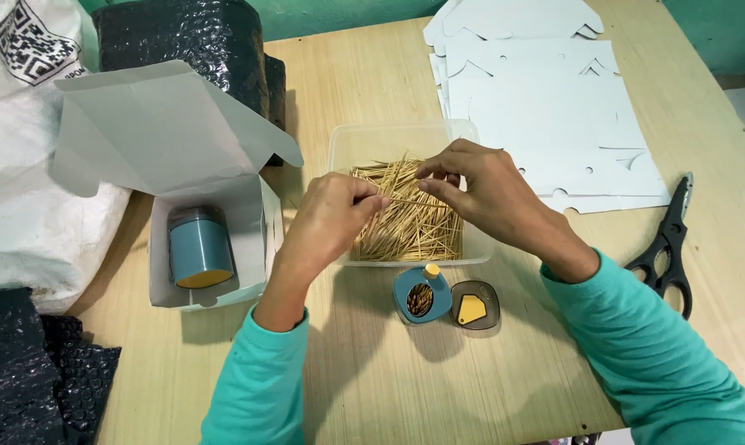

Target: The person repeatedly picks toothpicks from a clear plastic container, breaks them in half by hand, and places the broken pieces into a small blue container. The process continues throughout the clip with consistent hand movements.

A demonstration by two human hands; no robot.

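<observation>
Both arms come in from the near side, each in a green sleeve. The left hand (333, 216) is curled, with thumb and fingers pinched together. The right hand (479, 194) sits just to its right, fingers bent and pinched too. The fingertips of both hands nearly meet

Pale wooden toothpicks (405, 218), dry and matt, fill a clear plastic tray (463, 136) with a faintly cloudy, smooth wall. The table (372, 363) is light wood with fine visible grain, a low sheen at most. Flat card blanks (545, 107) look like smooth matt paperboard, pale blue-white; the open box (166, 132) is the same stock. The blue canister (199, 245) inside reads as smooth plastic, slightly glossy. Black bubble wrap (199, 37) shines, crinkled and dimpled. The scissors (667, 243) have matt black handles. Teal sleeves (652, 346) are soft knit cloth.
</observation>
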